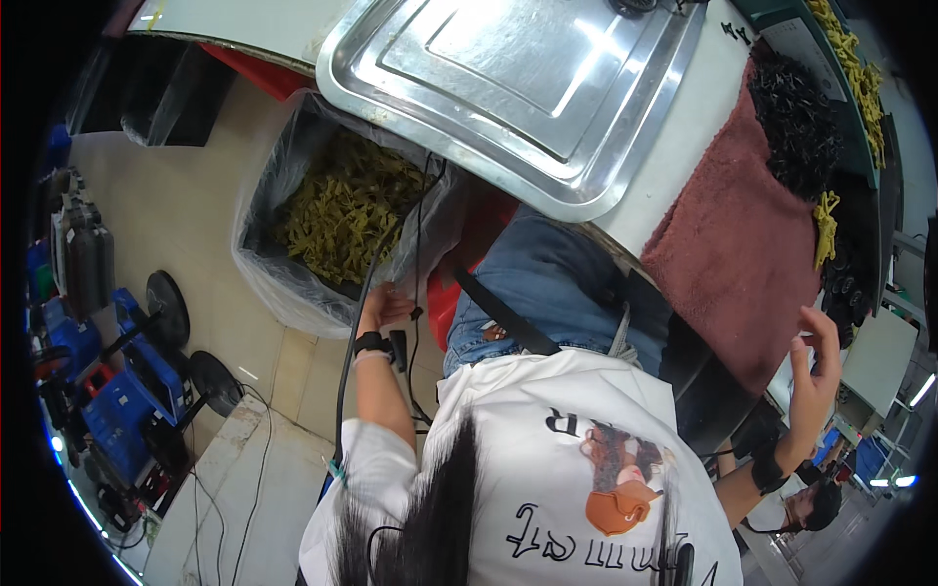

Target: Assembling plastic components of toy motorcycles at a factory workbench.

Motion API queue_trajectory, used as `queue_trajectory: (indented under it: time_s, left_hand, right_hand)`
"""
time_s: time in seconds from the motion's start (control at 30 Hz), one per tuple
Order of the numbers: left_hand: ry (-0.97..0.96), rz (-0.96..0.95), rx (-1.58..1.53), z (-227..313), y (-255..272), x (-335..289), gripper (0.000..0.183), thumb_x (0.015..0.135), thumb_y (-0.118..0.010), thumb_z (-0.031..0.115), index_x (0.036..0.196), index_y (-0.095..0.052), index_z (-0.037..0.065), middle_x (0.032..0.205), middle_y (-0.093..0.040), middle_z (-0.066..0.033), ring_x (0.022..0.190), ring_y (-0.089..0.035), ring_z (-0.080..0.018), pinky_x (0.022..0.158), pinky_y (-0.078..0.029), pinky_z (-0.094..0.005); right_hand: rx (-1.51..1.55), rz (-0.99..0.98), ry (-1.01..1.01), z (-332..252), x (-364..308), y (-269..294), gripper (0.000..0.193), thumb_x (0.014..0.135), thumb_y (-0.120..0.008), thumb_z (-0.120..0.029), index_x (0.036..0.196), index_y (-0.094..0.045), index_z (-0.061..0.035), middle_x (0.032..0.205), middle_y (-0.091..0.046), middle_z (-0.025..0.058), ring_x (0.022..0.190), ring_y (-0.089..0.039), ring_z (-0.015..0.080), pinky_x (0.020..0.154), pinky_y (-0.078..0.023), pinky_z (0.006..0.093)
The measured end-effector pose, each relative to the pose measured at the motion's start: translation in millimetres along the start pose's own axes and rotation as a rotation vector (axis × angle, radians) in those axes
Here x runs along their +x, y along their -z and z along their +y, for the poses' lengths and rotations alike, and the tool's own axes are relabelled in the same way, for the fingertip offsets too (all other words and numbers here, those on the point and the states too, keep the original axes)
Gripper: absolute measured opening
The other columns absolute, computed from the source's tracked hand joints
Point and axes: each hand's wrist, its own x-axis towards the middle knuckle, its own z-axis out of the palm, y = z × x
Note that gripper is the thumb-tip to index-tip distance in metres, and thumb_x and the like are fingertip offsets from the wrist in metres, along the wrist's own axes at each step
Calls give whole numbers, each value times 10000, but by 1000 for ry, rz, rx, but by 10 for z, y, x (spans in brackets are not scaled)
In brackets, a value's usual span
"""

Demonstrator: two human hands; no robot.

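My left hand [389, 306] hangs low beside a bin lined with a clear plastic bag [256, 230], close to its near edge. Its fingers are loosely stretched, with nothing visible in them; whether they touch the bag I cannot tell. Inside the bin lies a heap of small yellow-green parts [342, 210]. On the right, my right hand [819, 361] is raised with fingers apart and holds nothing. It is nearest a dusty-red cloth [733, 244] on the table. A pile of small black parts [793, 127] sits at the cloth's far edge, and a few yellow-green pieces [827, 230] lie beside it.
A shiny metal tray [489, 127] overhangs the white table's [674, 195] near edge. Black cables [366, 293] run down past my left hand. Blue wheeled equipment [137, 371] stands at left. More yellow-green parts [850, 68] fill a green container at far right. Another person [796, 508] is at lower right.
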Motion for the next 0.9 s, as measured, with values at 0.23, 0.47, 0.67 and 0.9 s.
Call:
queue_trajectory:
  time_s: [0.23, 0.47, 0.67, 0.9]
  left_hand:
    - [-804, -422, 773, 996, -1506, -2100, 214, 894, -557, 213, 805, -581, 20, 681, -532, -12, 634, -491, -96, 566, -401, -250]
    - [-733, -1338, 684, 955, -2681, -3354, 358, 987, -506, 291, 811, -598, -7, 693, -523, 6, 652, -468, -73, 619, -398, -229]
    - [-740, -1262, 940, 792, -2898, -3127, 322, 967, -487, 262, 921, -646, -14, 762, -591, -34, 765, -549, -114, 749, -445, -247]
    - [-730, -1113, 966, 850, -2975, -2677, 329, 956, -482, 290, 1007, -623, -4, 945, -626, -63, 864, -560, -152, 788, -461, -292]
  right_hand:
    - [413, -800, 641, -887, 93, -790, 241, 851, -634, -207, 1024, -643, -40, 989, -643, 113, 925, -620, 296, 826, -475, 364]
    - [469, -846, 704, -1026, -63, -1323, 336, 858, -632, -150, 1179, -601, -54, 1066, -637, 120, 947, -626, 275, 804, -491, 357]
    - [530, -713, 676, -1037, -223, -1636, 366, 818, -657, -135, 1162, -589, -29, 1095, -612, 127, 997, -607, 304, 820, -487, 374]
    - [489, -719, 828, -1030, -130, -1873, 324, 764, -682, -167, 1020, -549, -21, 1008, -560, 136, 934, -576, 339, 801, -459, 408]
